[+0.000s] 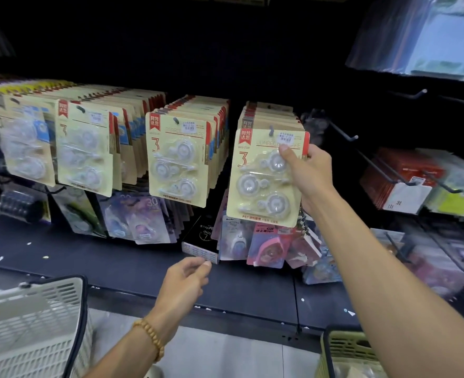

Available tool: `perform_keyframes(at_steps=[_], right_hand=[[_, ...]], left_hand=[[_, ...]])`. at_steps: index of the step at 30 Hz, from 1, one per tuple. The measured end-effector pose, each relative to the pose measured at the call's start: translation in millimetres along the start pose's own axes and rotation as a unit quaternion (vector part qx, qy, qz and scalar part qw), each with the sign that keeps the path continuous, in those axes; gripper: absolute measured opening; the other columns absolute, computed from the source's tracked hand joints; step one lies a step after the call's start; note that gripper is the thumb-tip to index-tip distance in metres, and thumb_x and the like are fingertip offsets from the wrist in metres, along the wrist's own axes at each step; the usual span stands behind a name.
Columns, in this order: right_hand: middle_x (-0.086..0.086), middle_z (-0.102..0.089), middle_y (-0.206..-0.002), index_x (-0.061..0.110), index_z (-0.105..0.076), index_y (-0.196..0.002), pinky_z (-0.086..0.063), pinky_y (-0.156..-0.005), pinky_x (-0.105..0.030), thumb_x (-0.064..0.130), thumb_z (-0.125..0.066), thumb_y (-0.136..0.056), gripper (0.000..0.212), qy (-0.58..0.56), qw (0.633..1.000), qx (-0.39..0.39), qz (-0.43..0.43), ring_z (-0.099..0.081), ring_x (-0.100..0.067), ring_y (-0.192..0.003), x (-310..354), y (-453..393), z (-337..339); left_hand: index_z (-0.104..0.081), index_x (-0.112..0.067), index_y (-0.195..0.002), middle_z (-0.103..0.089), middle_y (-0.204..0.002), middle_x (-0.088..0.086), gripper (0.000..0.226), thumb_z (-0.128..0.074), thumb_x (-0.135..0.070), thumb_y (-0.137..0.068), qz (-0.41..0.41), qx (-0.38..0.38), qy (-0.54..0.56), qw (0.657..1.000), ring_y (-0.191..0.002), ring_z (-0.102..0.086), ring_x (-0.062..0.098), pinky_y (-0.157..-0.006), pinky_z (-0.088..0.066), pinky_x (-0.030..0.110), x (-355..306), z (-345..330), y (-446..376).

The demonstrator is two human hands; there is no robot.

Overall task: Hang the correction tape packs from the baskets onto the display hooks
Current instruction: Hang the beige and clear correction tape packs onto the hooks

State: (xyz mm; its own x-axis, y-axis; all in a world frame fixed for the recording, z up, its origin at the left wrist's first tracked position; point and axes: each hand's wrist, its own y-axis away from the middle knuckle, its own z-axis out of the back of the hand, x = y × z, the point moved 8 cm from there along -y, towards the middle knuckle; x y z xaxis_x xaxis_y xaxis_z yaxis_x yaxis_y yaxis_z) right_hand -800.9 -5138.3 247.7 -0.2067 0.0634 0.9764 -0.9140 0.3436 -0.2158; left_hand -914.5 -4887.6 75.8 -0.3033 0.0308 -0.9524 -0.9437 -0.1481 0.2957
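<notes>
My right hand (pixel 308 170) grips a cream correction tape pack (pixel 263 175) by its right edge, thumb on the front. The pack's hanging hole sits at the tip of a display hook (pixel 271 131), in front of a row of like packs (pixel 273 115). Three more rows of the same packs (pixel 177 159) hang to the left. My left hand (pixel 185 279) hovers lower down, fingers loosely curled, holding nothing. A white basket (pixel 31 320) stands at the bottom left and a green basket (pixel 348 353) at the bottom right.
Bare black hooks (pixel 345 132) stick out to the right of the held pack. Smaller colourful tape packs (pixel 140 222) hang on a lower row. A dark shelf ledge (pixel 116 263) runs under the display. Red and yellow packets (pixel 405 184) hang at the right.
</notes>
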Motion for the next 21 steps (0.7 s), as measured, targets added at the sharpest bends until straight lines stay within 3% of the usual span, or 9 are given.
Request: perform_keyframes(at_steps=[3,8,13,17,21], right_hand=[[0.003,-0.075,-0.105,0.016,-0.07,-0.112,-0.06,-0.086,-0.035,0.028,-0.073,-0.093,0.023,0.004,1.0,-0.017,0.011,-0.072,-0.014,-0.099,-4,-12,-3],[0.002,-0.074,-0.104,0.02,-0.069,-0.103,-0.059,-0.09,-0.037,0.033,-0.074,-0.092,0.018,0.015,0.999,-0.039,0.007,-0.071,-0.014,-0.098,-16,-39,-9],[0.005,-0.071,-0.094,0.021,-0.066,-0.091,-0.054,-0.078,-0.027,0.037,-0.075,-0.09,0.019,0.041,0.998,-0.052,0.005,-0.067,-0.011,-0.088,-25,-49,-3],[-0.001,-0.072,-0.093,0.024,-0.064,-0.082,-0.056,-0.083,-0.04,0.042,-0.07,-0.09,0.02,0.076,0.992,-0.101,-0.008,-0.069,-0.018,-0.09,-38,-30,30],[-0.004,-0.072,-0.096,0.017,-0.067,-0.094,-0.055,-0.089,-0.039,0.031,-0.064,-0.097,0.014,0.098,0.991,-0.084,-0.033,-0.069,-0.02,-0.094,-62,11,68]], left_hand=[[-0.066,-0.018,-0.104,-0.071,-0.105,0.001,0.007,-0.062,-0.021,-0.1,0.002,0.004,0.004,1.0,-0.096,-0.07,0.015,-0.082,-0.053,0.028,1,-1,-1],[-0.067,-0.017,-0.109,-0.072,-0.104,0.001,0.012,-0.063,-0.023,-0.099,0.012,0.01,0.0,1.0,-0.096,-0.071,0.014,-0.08,-0.054,0.026,12,0,-8],[-0.066,-0.018,-0.11,-0.072,-0.104,0.002,0.012,-0.063,-0.022,-0.098,0.022,0.014,-0.004,1.0,-0.095,-0.071,0.014,-0.082,-0.054,0.028,19,-5,-12],[-0.066,-0.019,-0.107,-0.071,-0.102,-0.001,0.009,-0.063,-0.022,-0.099,0.022,0.035,-0.013,0.999,-0.093,-0.07,0.013,-0.083,-0.054,0.03,21,-19,-7],[-0.065,-0.016,-0.108,-0.069,-0.098,0.001,0.01,-0.063,-0.019,-0.099,0.03,0.059,-0.016,0.998,-0.088,-0.068,0.014,-0.076,-0.051,0.027,30,-33,3]])
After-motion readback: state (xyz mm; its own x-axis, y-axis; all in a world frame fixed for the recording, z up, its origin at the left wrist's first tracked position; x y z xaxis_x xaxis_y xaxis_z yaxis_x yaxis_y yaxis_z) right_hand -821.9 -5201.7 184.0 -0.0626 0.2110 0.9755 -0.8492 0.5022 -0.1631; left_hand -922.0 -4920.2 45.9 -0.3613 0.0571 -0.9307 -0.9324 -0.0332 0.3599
